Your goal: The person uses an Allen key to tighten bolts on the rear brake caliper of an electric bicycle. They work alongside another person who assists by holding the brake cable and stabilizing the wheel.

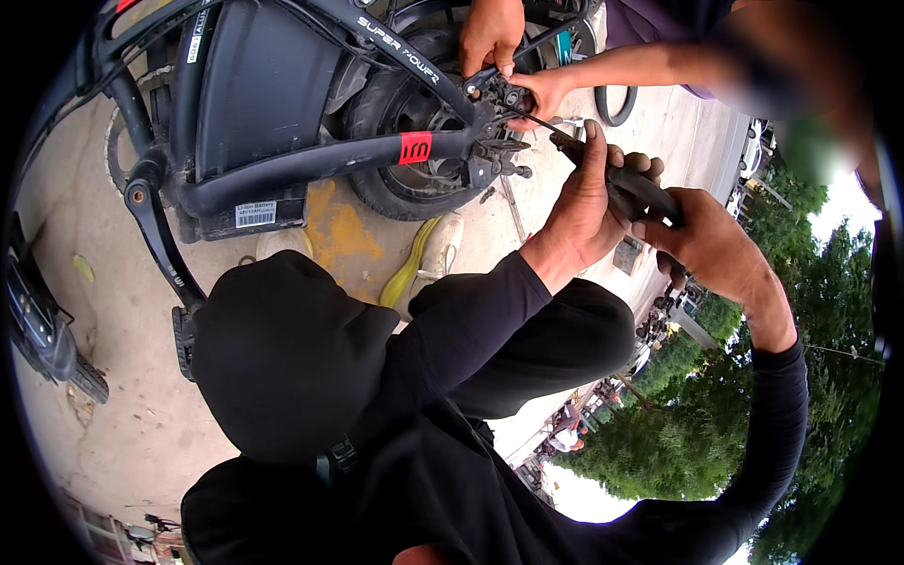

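Observation:
My left hand (pixel 589 202) is closed around dark pliers (pixel 640 193), near their jaws, thumb pointing up. My right hand (pixel 716 247) grips the handle end of the same pliers. From the jaws a thin dark cable (pixel 535 120) runs to the wheel's axle area on a black electric bike. Beside that axle, another person's two hands, one above (pixel 492 40) and one lower (pixel 542 96), touch the small black mechanism (pixel 508 98). The cable's exact end inside the jaws is too small to make out.
The black bike frame (pixel 320 169) with its battery case (pixel 254 85), tyre (pixel 377 179) and crank arm (pixel 160 226) fills the upper left. My shoe (pixel 438 250) and black-clad knee (pixel 282 348) are below it. Another wheel (pixel 89 381) stands at left. Trees (pixel 659 433) show at right.

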`<act>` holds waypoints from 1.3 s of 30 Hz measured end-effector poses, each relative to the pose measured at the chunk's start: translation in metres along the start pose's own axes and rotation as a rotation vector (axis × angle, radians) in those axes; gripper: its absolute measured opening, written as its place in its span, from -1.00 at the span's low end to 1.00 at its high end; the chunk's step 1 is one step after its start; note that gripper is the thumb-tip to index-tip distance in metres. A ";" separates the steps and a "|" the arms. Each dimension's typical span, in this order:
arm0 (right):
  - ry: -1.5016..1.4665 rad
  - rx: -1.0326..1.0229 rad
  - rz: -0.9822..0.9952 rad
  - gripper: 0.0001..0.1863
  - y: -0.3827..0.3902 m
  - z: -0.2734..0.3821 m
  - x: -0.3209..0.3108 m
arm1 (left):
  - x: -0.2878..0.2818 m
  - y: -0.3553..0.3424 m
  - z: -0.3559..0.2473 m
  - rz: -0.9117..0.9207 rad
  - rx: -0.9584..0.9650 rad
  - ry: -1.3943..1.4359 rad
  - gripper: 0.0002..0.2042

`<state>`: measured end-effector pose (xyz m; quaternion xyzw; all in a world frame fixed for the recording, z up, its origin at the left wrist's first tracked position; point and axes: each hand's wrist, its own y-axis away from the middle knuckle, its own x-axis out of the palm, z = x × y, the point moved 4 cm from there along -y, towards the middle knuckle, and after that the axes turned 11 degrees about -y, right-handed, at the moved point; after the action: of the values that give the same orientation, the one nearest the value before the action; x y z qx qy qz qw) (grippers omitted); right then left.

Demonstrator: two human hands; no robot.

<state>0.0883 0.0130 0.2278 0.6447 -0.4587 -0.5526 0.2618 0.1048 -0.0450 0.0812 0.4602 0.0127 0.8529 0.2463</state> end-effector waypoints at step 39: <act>0.216 -0.195 -0.167 -0.64 -0.013 -0.029 -0.001 | -0.005 -0.002 0.010 -0.045 -0.085 -0.038 -0.67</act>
<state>0.1203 0.0149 0.2246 0.7078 -0.3169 -0.5418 0.3241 0.1159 -0.0474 0.0821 0.4651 -0.0180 0.8379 0.2852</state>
